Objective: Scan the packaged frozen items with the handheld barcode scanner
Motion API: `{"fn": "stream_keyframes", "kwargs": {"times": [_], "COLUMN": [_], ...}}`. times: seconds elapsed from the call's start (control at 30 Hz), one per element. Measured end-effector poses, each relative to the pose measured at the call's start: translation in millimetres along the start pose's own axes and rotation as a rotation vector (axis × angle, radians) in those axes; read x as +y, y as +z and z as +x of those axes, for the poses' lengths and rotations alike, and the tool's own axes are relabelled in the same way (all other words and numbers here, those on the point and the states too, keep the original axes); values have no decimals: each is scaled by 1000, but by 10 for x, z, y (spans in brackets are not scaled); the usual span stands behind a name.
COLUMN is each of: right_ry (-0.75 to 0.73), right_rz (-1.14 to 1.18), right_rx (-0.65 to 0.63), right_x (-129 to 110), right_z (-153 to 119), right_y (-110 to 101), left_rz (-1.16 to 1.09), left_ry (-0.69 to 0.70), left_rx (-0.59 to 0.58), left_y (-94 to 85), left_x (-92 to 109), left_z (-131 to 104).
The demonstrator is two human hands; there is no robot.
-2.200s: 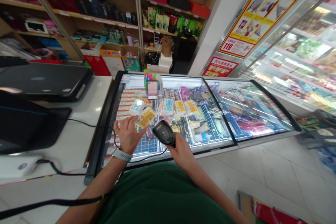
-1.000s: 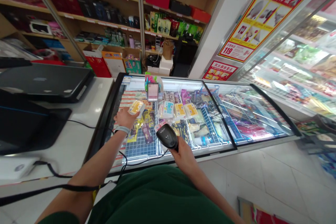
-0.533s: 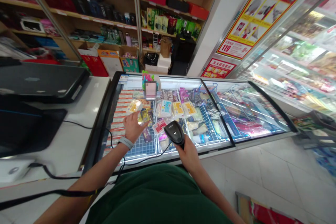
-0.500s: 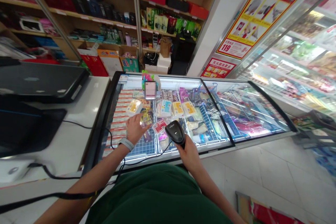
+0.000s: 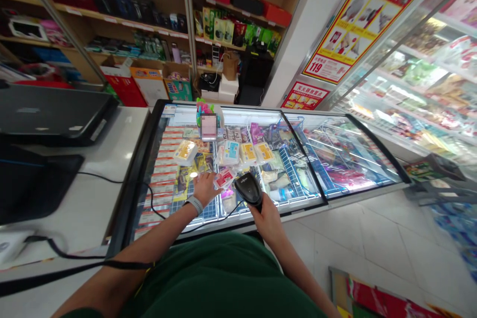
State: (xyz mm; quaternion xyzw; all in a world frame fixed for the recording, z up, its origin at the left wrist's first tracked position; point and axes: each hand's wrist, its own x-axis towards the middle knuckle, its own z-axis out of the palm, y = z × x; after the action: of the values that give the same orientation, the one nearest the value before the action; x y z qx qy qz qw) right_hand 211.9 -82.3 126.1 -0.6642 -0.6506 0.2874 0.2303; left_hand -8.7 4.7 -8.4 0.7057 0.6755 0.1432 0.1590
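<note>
My right hand [image 5: 269, 217] is wrapped round the handle of a black barcode scanner [image 5: 248, 190], its head over the glass lid. My left hand [image 5: 204, 190], with a grey watch band at the wrist, is spread over the glass, fingers apart. Its fingertips are close beside a clear pack with a red label [image 5: 225, 178]; whether they touch it I cannot tell. On the lid beyond lie a white pack with a yellow label [image 5: 185, 152], a blue-labelled pack [image 5: 229, 152] and two more yellow-labelled packs [image 5: 264, 152] to the right.
A chest freezer with sliding glass [image 5: 357, 156] spans the front. The scanner's black cable [image 5: 219, 222] runs leftward. To the left, a counter [image 5: 126, 144] bears a black machine [image 5: 55, 112]. Cartons [image 5: 149, 82] and shelves stand behind. A colourful toy-like object [image 5: 204, 107] is at the back.
My left hand has moved right, away from the left yellow-labelled pack and up to the red-labelled one. The scanner stays in my right hand, nearly in place. The view has shifted slightly.
</note>
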Motion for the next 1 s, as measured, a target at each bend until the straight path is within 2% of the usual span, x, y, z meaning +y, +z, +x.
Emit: {"fn": "stream_keyframes", "kwargs": {"times": [0.13,0.27,0.43,0.63,0.77,1.0], "right_ry": [-23,-47,-82,-131,-188,-231], "right_rz": [16,38,34,-7,8,10], "right_rx": [-14,-39,-74,-161,-202,-212], "right_x": [-29,-95,-194,-332,-418,-478], "right_z": [-1,0,-9,-7,10,8], "right_y": [14,20,47,128,175,205], "left_rz": [-1,-5,5,23,34,32], "left_ry": [19,50,115,62,58,50], "left_rx": [32,80,297,496,551,583], "left_y": [-93,-272,-508,-724,-794,-793], "left_x": [-12,-71,-234,-387,-421,-421], "left_z": [-29,-132,-331,-451,-470,-486]}}
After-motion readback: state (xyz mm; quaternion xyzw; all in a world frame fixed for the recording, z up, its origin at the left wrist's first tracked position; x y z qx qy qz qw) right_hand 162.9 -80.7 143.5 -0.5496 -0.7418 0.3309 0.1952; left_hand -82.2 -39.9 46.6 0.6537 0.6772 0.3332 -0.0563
